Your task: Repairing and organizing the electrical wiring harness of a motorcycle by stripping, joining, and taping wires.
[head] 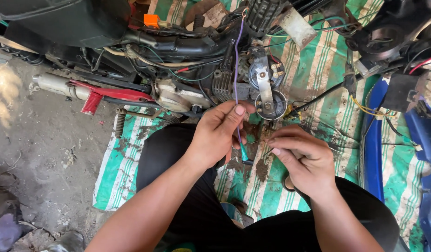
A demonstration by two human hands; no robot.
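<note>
The woven plastic mat (313, 70) under the stripped motorbike frame looks matt and coarse, striped green and white, stained with rough brown rust patches. Just above the mat's middle, the round horn (270, 105) is dull, scuffed metal with a bare steel bracket. The purple wire (236, 56), pinched in the left hand (220, 133), has smooth plastic insulation, faintly glossy. Left of the mat, the red footrest (108, 95) shows glossy paint beside a matt grey metal pipe (57, 85). At the mat's right edge, blue panels (423, 135) seem to be shiny plastic. The right hand (302, 158) is bare skin.
</note>
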